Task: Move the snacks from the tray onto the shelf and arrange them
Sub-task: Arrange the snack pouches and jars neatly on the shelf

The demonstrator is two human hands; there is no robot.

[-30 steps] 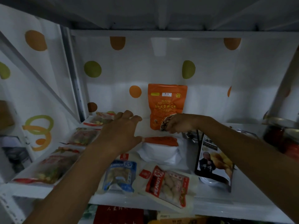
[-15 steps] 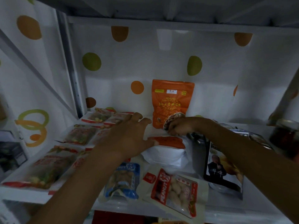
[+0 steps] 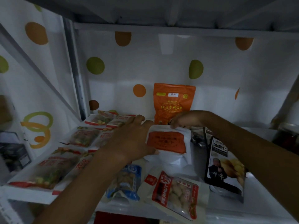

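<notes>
White pouch (image 3: 166,143) with an orange-red label, seen from the head camera, lay tilted at the middle of the shelf (image 3: 255,209), its upper edge raised toward the back. The left hand (image 3: 129,139) grasped the pouch along its left side, fingers over the top corner and thumb at the lower edge. The right hand (image 3: 184,121) pinched the upper right edge with curled fingers.

Directly behind stood an orange pouch (image 3: 174,102), upright against the dotted lining (image 3: 129,70). In front lay a red peanut packet (image 3: 174,193) and a blue packet (image 3: 126,181), side by side at the shelf's front edge. A black bag (image 3: 223,167) stood just to the right, under the right forearm. Flat packets (image 3: 48,170) ran in rows along the left, and a jar (image 3: 288,136) sat at the far right. I could not see the tray.

I judged the step in hand to be standing the white pouch up in front of the orange one. To do it well, I would lift both top corners evenly, settle the base flat and square to the back, and let go only once the pouch balanced. The right forearm needed care near the black bag, which looked easy to topple.
</notes>
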